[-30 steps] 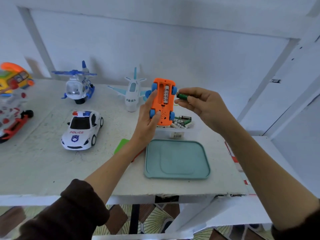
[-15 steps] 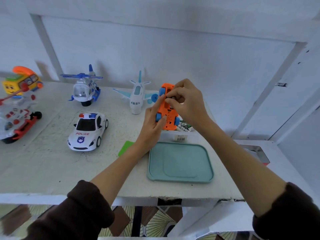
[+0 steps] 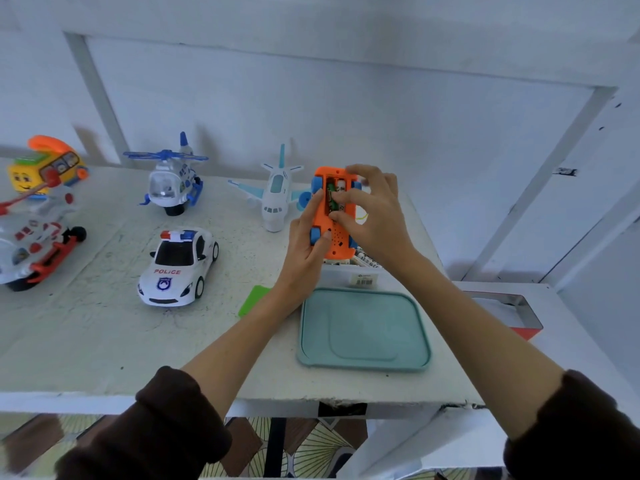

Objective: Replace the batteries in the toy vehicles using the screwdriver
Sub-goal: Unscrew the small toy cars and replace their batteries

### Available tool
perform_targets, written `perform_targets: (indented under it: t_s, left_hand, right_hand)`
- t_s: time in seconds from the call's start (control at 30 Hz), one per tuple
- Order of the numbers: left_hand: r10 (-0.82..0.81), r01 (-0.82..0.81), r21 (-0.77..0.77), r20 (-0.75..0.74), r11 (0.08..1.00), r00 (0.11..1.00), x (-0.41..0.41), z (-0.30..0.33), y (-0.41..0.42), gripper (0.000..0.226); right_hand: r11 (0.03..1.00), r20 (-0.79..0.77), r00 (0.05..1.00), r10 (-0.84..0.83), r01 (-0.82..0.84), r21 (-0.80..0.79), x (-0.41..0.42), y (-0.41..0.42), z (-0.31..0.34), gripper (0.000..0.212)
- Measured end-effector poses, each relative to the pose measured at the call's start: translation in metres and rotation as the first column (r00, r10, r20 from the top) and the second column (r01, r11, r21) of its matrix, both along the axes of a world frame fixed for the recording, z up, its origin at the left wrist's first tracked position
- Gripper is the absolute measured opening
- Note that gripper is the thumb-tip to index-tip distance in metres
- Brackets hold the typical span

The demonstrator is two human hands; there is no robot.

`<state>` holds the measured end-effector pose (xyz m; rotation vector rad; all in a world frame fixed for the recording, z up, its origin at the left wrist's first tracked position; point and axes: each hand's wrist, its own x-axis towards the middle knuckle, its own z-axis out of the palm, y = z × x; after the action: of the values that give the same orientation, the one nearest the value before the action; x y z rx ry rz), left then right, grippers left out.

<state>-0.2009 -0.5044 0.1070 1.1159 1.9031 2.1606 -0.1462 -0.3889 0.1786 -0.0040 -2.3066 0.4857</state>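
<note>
Nearest, two forearms in dark brown sleeves reach forward over the front edge of a worn white table [image 3: 86,341], meeting above its right half. Below the hands and closer in lies a teal lid [image 3: 363,330], with a green card [image 3: 254,301] poking out from under the left wrist. The left hand [image 3: 304,251] grips an orange toy car [image 3: 334,216] held belly-up off the table, thumb on its lower edge and fingers wrapped behind its left side. The right hand [image 3: 374,213] curls over the car's right side, fingertips pressing a green battery [image 3: 333,202] into the open compartment. Just beneath the car, a clear box of batteries [image 3: 367,263] sits on the table. Left of the grip stand a white police car [image 3: 178,268] and, beyond it, a toy airplane [image 3: 275,199], a helicopter [image 3: 171,183], a yellow toy phone [image 3: 45,168] and a red-and-white vehicle [image 3: 31,244]. Behind everything rises a pale wall with white framing.
</note>
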Motion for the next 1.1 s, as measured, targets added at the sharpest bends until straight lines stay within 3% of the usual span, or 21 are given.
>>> perform_targets:
  t_s: [0.13,0.27,0.4,0.8,0.93,1.0,1.1]
  left_hand:
    - [0.013,-0.013,-0.009,0.013,1.0,1.0,0.0,-0.001,-0.001,0.053]
    - [0.021,-0.02,-0.038,0.007,0.999,1.0,0.001,-0.001,-0.001,0.053]
    - [0.024,-0.024,-0.074,-0.008,0.997,1.0,0.002,0.0,-0.002,0.055]
    - [0.0,0.001,-0.052,0.014,0.999,1.0,0.006,0.005,-0.007,0.054]
    - [-0.031,0.028,0.054,0.046,0.998,0.998,0.008,0.016,-0.014,0.051]
    - [-0.02,0.011,0.11,0.084,0.994,0.996,0.007,0.026,-0.022,0.05]
    - [0.061,-0.079,0.167,0.111,0.983,0.992,-0.004,0.044,-0.044,0.048]
  right_hand:
    - [0.978,0.147,0.976,0.158,-0.135,-0.158,0.0,0.006,0.005,0.016]
    - [0.971,0.158,0.974,0.162,-0.129,-0.2,-0.002,0.008,0.006,0.014]
    - [0.969,0.132,0.982,0.139,-0.107,-0.223,-0.007,0.006,0.005,0.009]
    - [0.99,0.07,0.99,0.119,-0.113,-0.083,-0.011,0.006,0.003,0.011]
    - [0.982,0.09,0.982,0.164,-0.154,-0.108,-0.011,0.001,0.01,0.01]
    - [0.965,0.076,0.97,0.23,-0.218,-0.144,-0.01,-0.005,0.015,0.02]
    - [0.959,-0.095,0.982,0.162,-0.179,-0.221,-0.004,-0.022,0.014,0.025]
